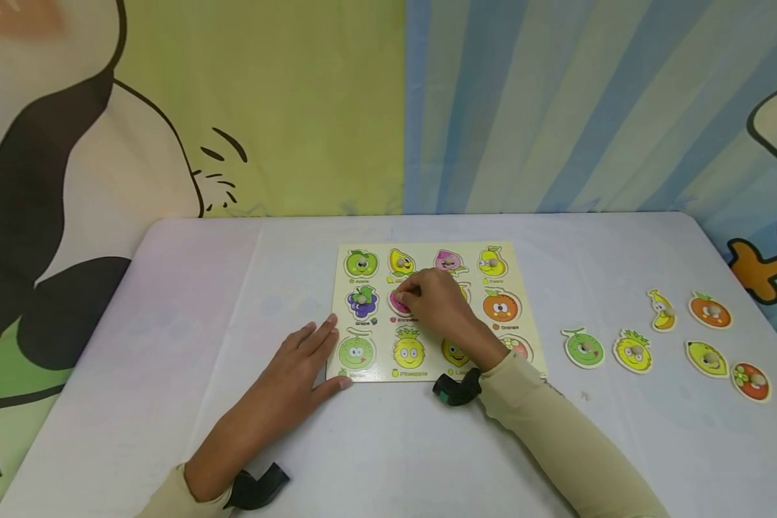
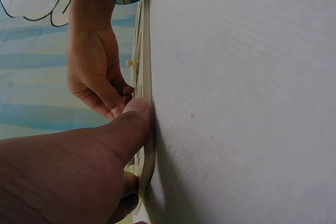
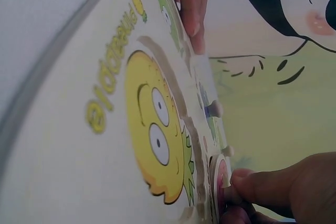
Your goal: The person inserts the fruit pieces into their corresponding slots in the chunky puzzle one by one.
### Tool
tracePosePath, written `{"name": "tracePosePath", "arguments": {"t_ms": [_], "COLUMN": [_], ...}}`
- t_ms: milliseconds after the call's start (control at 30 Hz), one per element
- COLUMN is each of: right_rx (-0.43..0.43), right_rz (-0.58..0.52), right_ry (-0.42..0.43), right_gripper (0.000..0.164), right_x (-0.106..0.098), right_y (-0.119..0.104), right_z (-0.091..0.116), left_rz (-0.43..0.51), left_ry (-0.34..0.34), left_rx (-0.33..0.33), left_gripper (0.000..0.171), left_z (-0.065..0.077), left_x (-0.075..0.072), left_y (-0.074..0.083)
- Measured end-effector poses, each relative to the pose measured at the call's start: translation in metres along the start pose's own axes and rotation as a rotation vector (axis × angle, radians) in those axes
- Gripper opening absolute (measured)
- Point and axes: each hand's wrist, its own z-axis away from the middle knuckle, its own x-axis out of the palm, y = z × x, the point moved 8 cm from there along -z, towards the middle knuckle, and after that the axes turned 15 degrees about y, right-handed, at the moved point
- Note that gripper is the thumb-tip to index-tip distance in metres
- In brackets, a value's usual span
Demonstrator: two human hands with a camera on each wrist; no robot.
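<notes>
My right hand (image 1: pixel 443 302) is over the middle of a fruit puzzle board (image 1: pixel 383 360), thumb and fingertips pinching the knob of a pink-red strawberry puzzle piece (image 1: pixel 398 308). In the right wrist view the strawberry piece (image 3: pixel 222 177) stands at its recess, behind the printed pineapple (image 3: pixel 155 124). My left hand (image 1: pixel 294 367) rests at the board's near left corner, fingers extended along the left side and thumb at the front edge. The left wrist view shows that thumb (image 2: pixel 137 106) against the board's edge. Knobbed apple (image 1: pixel 361 264), peach (image 1: pixel 449 261), pear (image 1: pixel 493 262) and grape (image 1: pixel 362 302) pieces sit in the board.
Loose pieces lie on the white table (image 1: pixel 589 446) to the right: melon (image 1: pixel 583 349), pineapple (image 1: pixel 633 352), banana (image 1: pixel 662 311), orange (image 1: pixel 710 311), lemon (image 1: pixel 707 358) and tomato (image 1: pixel 751 381). A patterned curtain (image 1: pixel 337 108) hangs behind the table's far edge.
</notes>
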Motion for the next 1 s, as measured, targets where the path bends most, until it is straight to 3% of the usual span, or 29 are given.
{"name": "tracePosePath", "arguments": {"t_ms": [1000], "right_rx": [-0.05], "right_rz": [0.068], "right_ry": [-0.009], "right_gripper": [0.011], "right_x": [0.0013], "right_y": [-0.0051], "right_z": [0.0006], "left_rz": [0.006], "left_ry": [0.003], "left_rx": [0.012], "left_gripper": [0.081], "left_z": [-0.0003], "left_x": [0.0013], "left_y": [-0.0026]}}
